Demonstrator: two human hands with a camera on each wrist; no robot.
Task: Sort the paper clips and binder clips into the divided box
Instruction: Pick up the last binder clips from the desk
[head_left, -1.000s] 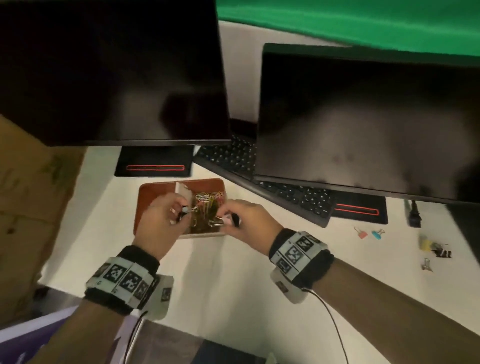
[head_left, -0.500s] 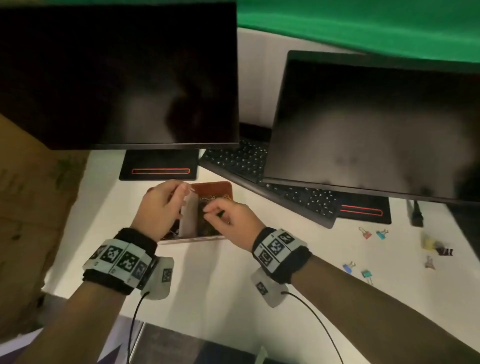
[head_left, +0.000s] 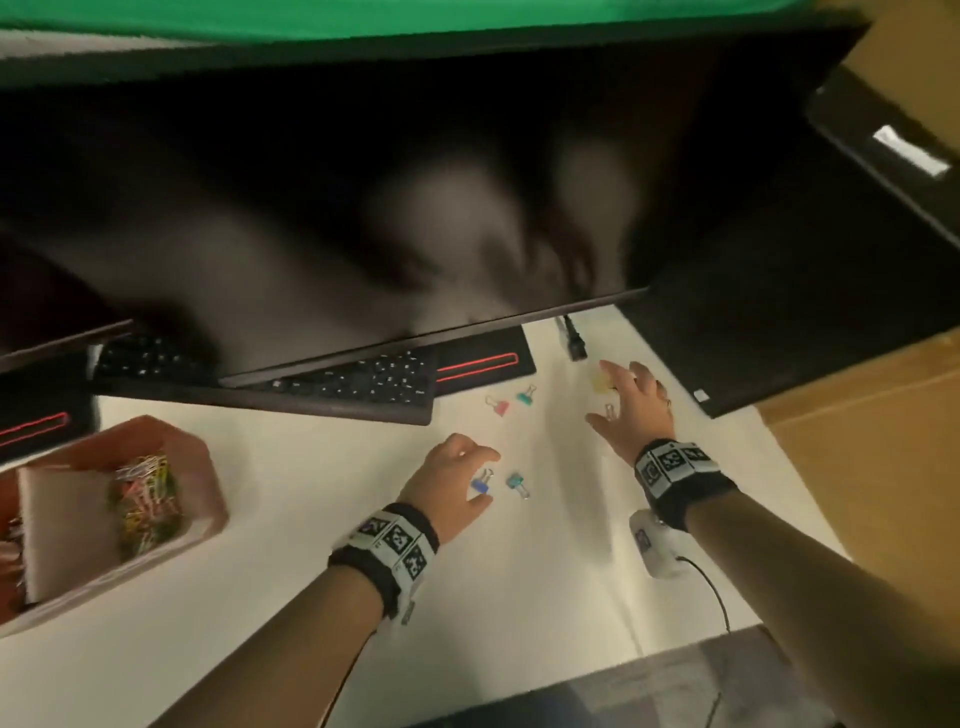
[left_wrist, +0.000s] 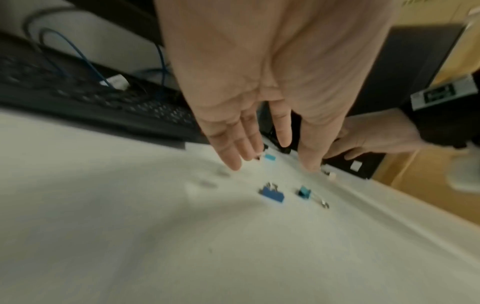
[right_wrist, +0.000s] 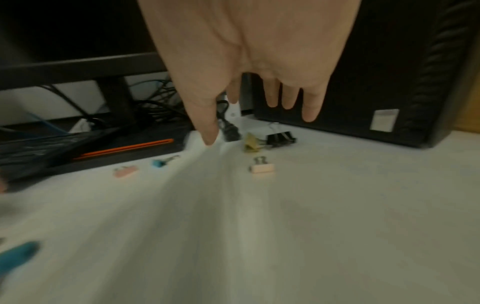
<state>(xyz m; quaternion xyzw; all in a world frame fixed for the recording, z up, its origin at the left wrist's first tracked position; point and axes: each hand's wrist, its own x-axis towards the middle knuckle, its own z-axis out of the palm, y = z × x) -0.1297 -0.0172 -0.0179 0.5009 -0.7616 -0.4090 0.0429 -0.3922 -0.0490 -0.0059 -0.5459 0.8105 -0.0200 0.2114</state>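
Observation:
The red-brown divided box (head_left: 171, 441) stands at the table's left, with coloured paper clips (head_left: 145, 499) heaped in its right compartment. My left hand (head_left: 487, 477) hovers open just above a blue binder clip (head_left: 479, 487), and a teal binder clip (head_left: 517, 483) lies beside it. In the left wrist view the blue clip (left_wrist: 272, 194) lies on the table below straight fingers. My right hand (head_left: 600, 392) spreads open over a yellow clip (right_wrist: 251, 144), a black clip (right_wrist: 280, 139) and a pale clip (right_wrist: 261, 167), touching none. A pink clip (head_left: 500, 405) and another teal clip (head_left: 525, 397) lie near the keyboard.
A black keyboard (head_left: 311, 384) and a monitor base (head_left: 483, 361) lie under the tilted monitor (head_left: 363, 234). A black power plug (head_left: 574, 343) sits just left of my right hand. A black computer case (head_left: 779, 312) and cardboard (head_left: 883, 441) close off the right.
Both hands have left the divided box and moved right to the loose binder clips. They gripped things at the box before; now both are open.

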